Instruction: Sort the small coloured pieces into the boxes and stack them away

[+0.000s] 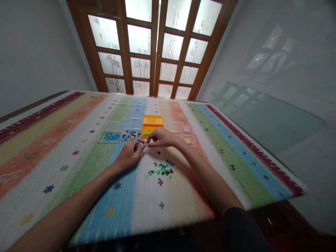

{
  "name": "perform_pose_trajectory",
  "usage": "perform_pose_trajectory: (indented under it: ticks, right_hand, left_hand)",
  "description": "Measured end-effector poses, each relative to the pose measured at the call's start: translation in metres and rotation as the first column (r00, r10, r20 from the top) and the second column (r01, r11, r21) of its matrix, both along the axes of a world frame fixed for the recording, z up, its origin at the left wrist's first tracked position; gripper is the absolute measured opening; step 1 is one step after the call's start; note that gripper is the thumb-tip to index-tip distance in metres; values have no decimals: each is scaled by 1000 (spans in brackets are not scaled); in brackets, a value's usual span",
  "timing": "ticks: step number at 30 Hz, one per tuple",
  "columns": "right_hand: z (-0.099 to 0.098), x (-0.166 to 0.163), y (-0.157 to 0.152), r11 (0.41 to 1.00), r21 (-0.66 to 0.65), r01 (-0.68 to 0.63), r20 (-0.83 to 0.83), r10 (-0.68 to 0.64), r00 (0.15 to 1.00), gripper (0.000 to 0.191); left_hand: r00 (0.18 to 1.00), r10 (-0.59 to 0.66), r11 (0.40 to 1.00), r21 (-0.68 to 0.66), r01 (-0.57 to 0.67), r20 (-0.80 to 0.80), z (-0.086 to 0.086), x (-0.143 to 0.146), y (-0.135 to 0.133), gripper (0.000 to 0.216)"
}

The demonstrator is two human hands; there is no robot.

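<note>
My left hand [131, 152] and my right hand [162, 137] meet fingertip to fingertip above the cloth, just in front of the orange box [153, 120]. Between them is a small green piece [147, 143], pinched by the fingers of both hands; its exact shape is too small to make out. Behind my hands, the open orange box holds several green pieces [147, 133]. Closer to me on the cloth lies a loose pile of small green, blue and dark brown pieces [162, 169].
Left of the orange box stand an open clear box of blue pieces [112, 137] and another of dark brown pieces [131, 134]. A clear box [187, 129] with a yellow piece sits at the right, partly behind my right hand. A striped cloth [154, 196] covers the table.
</note>
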State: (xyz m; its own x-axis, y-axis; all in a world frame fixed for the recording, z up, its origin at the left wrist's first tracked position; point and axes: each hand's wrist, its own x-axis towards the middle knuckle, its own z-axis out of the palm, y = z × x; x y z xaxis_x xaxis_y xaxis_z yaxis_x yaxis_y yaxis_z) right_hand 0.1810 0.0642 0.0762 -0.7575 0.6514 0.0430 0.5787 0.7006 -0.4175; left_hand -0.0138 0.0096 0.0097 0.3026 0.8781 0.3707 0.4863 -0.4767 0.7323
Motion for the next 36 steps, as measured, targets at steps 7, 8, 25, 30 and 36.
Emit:
perform_pose_trajectory:
  ticks: [7,8,25,30,36]
  right_hand:
    - [5,-3,-6,999,53,5,-31,-3,1000,15]
    - [5,-3,-6,998,57,9,-37,-7,999,16]
    - [-2,23,17,878,241,414,-62,-412,909,17]
    - [-19,23,22,807,269,526,-9,-544,839,19]
    - [-32,18,23,743,286,605,-1,-631,776,28]
  left_hand:
    - [998,42,999,-29,-40,44,2,-1,-1,22]
    - [998,44,999,-29,-42,47,3,-1,-1,22]
    - [886,-419,900,-219,377,-199,12,-3,-11,22]
    - [841,-485,862,-289,416,-239,15,-2,-16,24]
    - [828,-493,861,-289,419,-268,14,0,-18,25]
